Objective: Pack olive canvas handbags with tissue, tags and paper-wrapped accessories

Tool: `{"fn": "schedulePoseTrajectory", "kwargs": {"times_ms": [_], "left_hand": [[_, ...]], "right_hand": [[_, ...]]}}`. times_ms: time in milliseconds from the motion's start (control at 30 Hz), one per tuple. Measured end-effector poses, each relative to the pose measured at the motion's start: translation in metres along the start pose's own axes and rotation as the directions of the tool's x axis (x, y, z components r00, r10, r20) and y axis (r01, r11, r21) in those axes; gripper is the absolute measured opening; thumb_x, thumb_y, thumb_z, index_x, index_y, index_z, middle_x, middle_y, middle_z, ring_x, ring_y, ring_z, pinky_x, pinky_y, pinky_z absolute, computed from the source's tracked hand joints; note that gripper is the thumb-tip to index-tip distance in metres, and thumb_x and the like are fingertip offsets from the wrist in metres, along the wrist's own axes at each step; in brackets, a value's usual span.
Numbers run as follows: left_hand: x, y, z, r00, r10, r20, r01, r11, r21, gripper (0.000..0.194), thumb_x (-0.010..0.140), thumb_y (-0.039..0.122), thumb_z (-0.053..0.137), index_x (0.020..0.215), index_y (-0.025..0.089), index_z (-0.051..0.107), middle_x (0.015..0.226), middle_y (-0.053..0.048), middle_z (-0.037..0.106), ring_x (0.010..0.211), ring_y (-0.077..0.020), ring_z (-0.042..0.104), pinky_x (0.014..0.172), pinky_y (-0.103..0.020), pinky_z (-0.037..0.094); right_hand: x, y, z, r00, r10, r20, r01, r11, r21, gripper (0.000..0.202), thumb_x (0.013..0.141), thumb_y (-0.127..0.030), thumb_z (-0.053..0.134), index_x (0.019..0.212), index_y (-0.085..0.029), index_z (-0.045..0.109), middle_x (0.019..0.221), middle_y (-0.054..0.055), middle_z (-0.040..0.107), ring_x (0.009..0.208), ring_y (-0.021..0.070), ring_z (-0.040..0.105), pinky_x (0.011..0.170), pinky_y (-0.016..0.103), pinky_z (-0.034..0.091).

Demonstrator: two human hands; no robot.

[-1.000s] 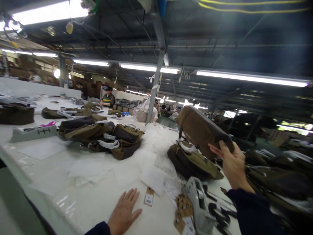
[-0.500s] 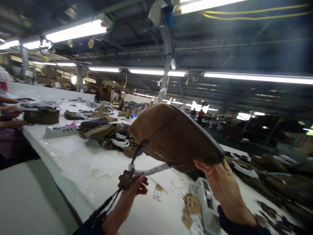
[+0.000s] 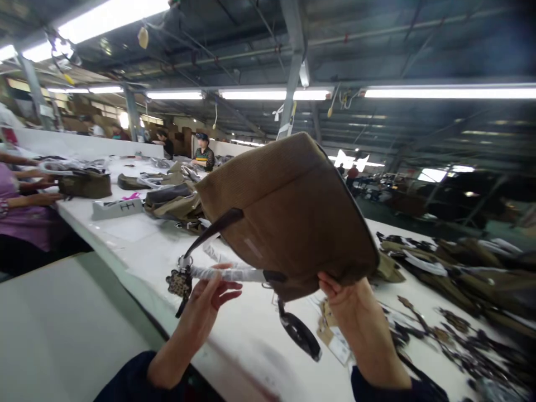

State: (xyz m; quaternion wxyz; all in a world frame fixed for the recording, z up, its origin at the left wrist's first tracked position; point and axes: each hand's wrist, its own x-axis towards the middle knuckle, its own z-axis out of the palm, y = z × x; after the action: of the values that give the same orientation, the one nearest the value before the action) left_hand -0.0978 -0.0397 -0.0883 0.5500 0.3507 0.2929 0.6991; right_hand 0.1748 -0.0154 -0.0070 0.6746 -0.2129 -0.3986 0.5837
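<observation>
A brown handbag [image 3: 293, 223] hangs tilted in the air in front of me, its side panel facing me. My right hand [image 3: 354, 318] grips its lower right edge, fingers partly hidden by the fabric. With thumb and fingers around it, my left hand [image 3: 209, 296] holds the bag's plastic-wrapped handle [image 3: 245, 274]. A dark strap [image 3: 218, 226] runs down to a ring with a patterned flower-shaped charm [image 3: 180, 283] beside my left wrist. Below the bag dangles a dark strap loop [image 3: 299, 334].
On the white table [image 3: 251, 357] lie cardboard tags [image 3: 335, 338], several charms [image 3: 452, 321] and piled brown bags [image 3: 444, 268] at right. More bags [image 3: 171, 201] lie farther back near a grey stand [image 3: 119, 209]. At left, a co-worker's hands touch another bag [image 3: 86, 183].
The handbag has tipped so more of its side shows. My left hand has moved left with the handle, and the charm shifted left. The dark strap loop now hangs in view below the bag.
</observation>
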Motion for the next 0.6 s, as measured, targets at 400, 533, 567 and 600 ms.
{"fn": "schedulePoseTrajectory", "kwargs": {"times_ms": [400,533,567,600], "left_hand": [[0.036,0.047,0.002,0.993,0.118,0.005,-0.118,0.992,0.045,0.027,0.086,0.036,0.067,0.103,0.015,0.064,0.074,0.000,0.067,0.063,-0.0124,0.064,0.059,-0.024,0.057],[0.080,0.080,0.013,0.986,0.162,0.049,-0.169,0.934,0.316,0.033,0.083,0.044,0.067,0.098,0.015,0.064,0.071,0.001,0.064,0.056,-0.0103,0.060,0.055,-0.022,0.055],[0.091,0.079,0.015,0.988,0.141,0.059,-0.153,0.899,0.410,0.033,0.083,0.045,0.065,0.096,0.015,0.064,0.071,0.001,0.064,0.055,-0.0102,0.059,0.053,-0.022,0.054],[0.100,0.073,0.017,0.992,0.103,0.068,-0.123,0.868,0.481,0.032,0.083,0.045,0.062,0.095,0.014,0.063,0.068,0.001,0.063,0.053,-0.0102,0.058,0.052,-0.022,0.053]], "right_hand": [[-0.009,0.026,0.017,0.997,0.040,-0.071,-0.025,0.980,0.197,0.016,0.076,-0.041,0.077,0.088,-0.032,0.071,0.094,-0.008,0.076,0.090,0.0164,0.073,0.082,0.031,0.060],[-0.044,0.062,0.022,0.949,0.193,-0.247,-0.081,0.912,0.402,0.031,0.069,-0.039,0.084,0.097,-0.033,0.072,0.106,-0.007,0.075,0.101,0.0173,0.070,0.086,0.029,0.059],[-0.058,0.074,0.019,0.929,0.241,-0.280,-0.104,0.898,0.428,0.036,0.067,-0.040,0.085,0.100,-0.033,0.071,0.110,-0.007,0.074,0.104,0.0181,0.069,0.087,0.030,0.059],[-0.074,0.087,0.013,0.916,0.275,-0.294,-0.132,0.894,0.427,0.039,0.068,-0.041,0.084,0.104,-0.034,0.070,0.115,-0.006,0.072,0.107,0.0188,0.068,0.089,0.030,0.058]]}}
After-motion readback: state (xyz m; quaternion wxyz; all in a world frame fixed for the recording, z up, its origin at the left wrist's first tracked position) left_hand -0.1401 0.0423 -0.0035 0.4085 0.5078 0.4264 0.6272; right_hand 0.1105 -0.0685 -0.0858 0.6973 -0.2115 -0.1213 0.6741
